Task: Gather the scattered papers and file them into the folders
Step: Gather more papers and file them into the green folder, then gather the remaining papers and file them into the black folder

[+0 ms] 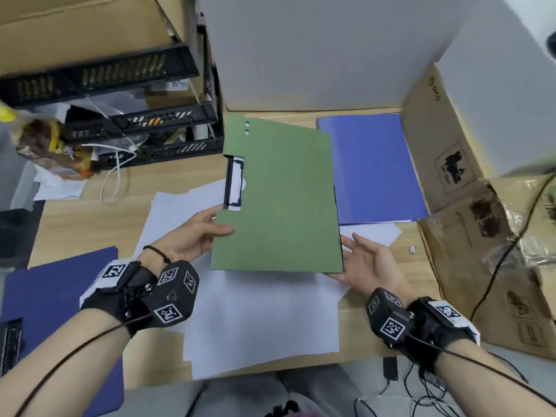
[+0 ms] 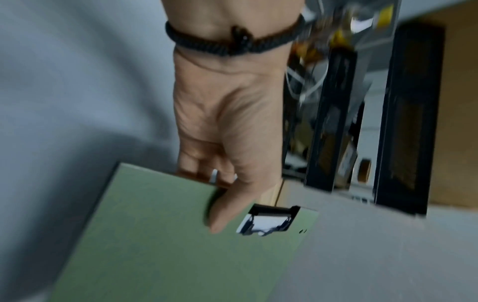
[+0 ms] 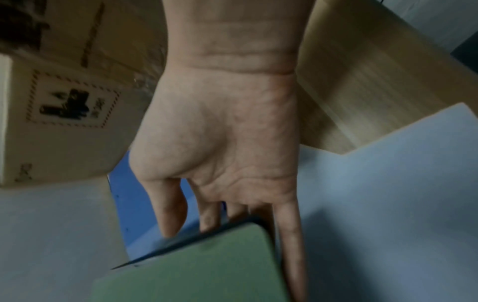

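Note:
A green folder (image 1: 279, 200) with a black clip on its left edge is held above the wooden desk (image 1: 90, 218). My left hand (image 1: 210, 230) pinches its left edge below the clip, thumb on top and fingers underneath; the left wrist view shows the thumb (image 2: 220, 214) pressed on the green cover (image 2: 165, 245). My right hand (image 1: 361, 260) lies palm up at the lower right corner, with its straight fingers (image 3: 289, 245) under the folder (image 3: 194, 271). Loose white papers (image 1: 258, 320) lie spread beneath. A blue folder (image 1: 373, 167) lies at the back right, a dark blue one (image 1: 60, 296) at the front left.
Stacked black trays (image 1: 144, 124) with clutter and a white cable (image 1: 117, 176) stand at the back left. Cardboard boxes (image 1: 451, 164) line the right side. A grey partition (image 1: 316, 49) closes off the back. Another white sheet (image 1: 376, 233) pokes out below the blue folder.

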